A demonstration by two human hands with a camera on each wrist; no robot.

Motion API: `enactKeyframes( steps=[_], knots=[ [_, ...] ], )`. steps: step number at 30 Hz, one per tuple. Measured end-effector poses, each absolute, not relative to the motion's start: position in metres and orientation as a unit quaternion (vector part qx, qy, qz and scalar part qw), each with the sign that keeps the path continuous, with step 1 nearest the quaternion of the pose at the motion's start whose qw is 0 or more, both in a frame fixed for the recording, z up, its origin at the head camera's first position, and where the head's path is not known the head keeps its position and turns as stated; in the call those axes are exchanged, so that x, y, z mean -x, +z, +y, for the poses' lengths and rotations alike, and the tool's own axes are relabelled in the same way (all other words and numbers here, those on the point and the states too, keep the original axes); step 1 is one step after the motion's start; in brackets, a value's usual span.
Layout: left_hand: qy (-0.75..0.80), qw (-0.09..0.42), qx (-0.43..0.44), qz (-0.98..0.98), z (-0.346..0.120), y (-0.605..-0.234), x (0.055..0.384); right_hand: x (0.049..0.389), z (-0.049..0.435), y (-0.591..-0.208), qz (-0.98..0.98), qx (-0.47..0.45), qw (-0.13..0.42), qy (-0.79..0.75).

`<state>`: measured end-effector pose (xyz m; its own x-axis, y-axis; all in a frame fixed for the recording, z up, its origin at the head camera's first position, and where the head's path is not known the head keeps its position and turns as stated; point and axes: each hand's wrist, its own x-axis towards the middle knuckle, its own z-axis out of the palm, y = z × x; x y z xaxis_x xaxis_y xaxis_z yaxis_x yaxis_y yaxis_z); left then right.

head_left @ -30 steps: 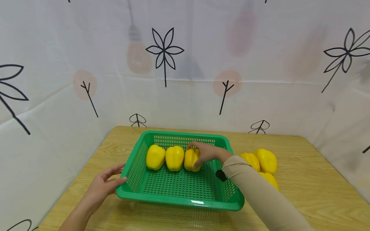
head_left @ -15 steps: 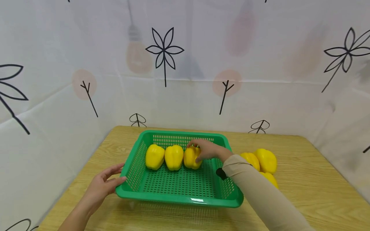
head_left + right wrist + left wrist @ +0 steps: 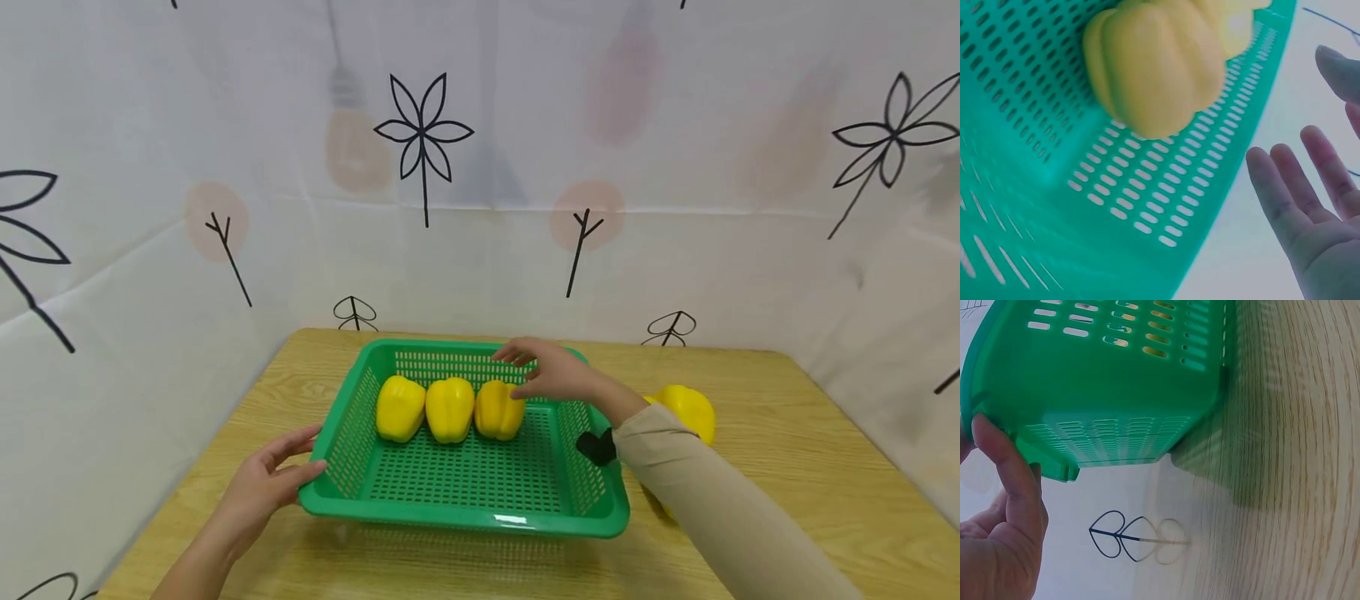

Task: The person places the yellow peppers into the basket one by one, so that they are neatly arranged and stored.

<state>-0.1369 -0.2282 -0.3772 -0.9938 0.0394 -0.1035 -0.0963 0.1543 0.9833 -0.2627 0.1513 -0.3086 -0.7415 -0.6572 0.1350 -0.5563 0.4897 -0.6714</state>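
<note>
Three yellow bell peppers stand in a row along the far wall of a green plastic basket [image 3: 480,518]: a left one [image 3: 401,408], a middle one [image 3: 450,410] and a right one [image 3: 499,410]. With its thumb and fingers, my left hand [image 3: 272,477] holds the basket's left rim; the left wrist view shows a finger [image 3: 1007,456] hooked under that rim. Over the basket's far right part, my right hand [image 3: 557,372] hangs above the right pepper. In the right wrist view its fingers [image 3: 1266,181] are spread apart from the pepper [image 3: 1154,69], holding nothing.
More yellow peppers [image 3: 688,410] lie on the wooden table [image 3: 780,467] right of the basket, partly hidden by the right sleeve [image 3: 720,492]. A patterned white cloth [image 3: 480,275] hangs behind the table. A dark object [image 3: 597,447] sits at the right wrist.
My right hand has let go of the right pepper and risen up and to the right. That pepper stays beside the middle one. My left hand keeps its place on the rim.
</note>
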Motion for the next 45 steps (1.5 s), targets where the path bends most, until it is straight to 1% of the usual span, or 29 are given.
enactKeyframes(
  steps=[5,13,21,29,33,39,45],
  knots=[
    [0.647,0.053,0.023,0.76,-0.227,-0.376,0.136,0.251,0.156,-0.301,0.843,0.372,0.039,-0.387],
    [0.645,0.056,0.032,0.761,-0.226,-0.375,0.134,0.234,0.168,-0.295,0.831,0.377,-0.003,-0.409],
    [0.642,0.057,0.03,0.764,-0.226,-0.375,0.134,0.227,0.186,-0.298,0.837,0.356,-0.037,-0.413],
    [0.643,0.057,0.026,0.763,-0.227,-0.374,0.133,0.217,0.207,-0.3,0.824,0.366,-0.073,-0.426],
    [0.644,0.056,0.028,0.762,-0.227,-0.374,0.134,0.214,0.218,-0.3,0.828,0.36,-0.085,-0.422],
    [0.646,0.06,0.03,0.761,-0.227,-0.375,0.134,0.209,0.232,-0.302,0.84,0.338,-0.084,-0.416],
    [0.645,0.058,0.031,0.762,-0.226,-0.374,0.134,0.202,0.242,-0.303,0.847,0.32,-0.097,-0.413]
  ],
)
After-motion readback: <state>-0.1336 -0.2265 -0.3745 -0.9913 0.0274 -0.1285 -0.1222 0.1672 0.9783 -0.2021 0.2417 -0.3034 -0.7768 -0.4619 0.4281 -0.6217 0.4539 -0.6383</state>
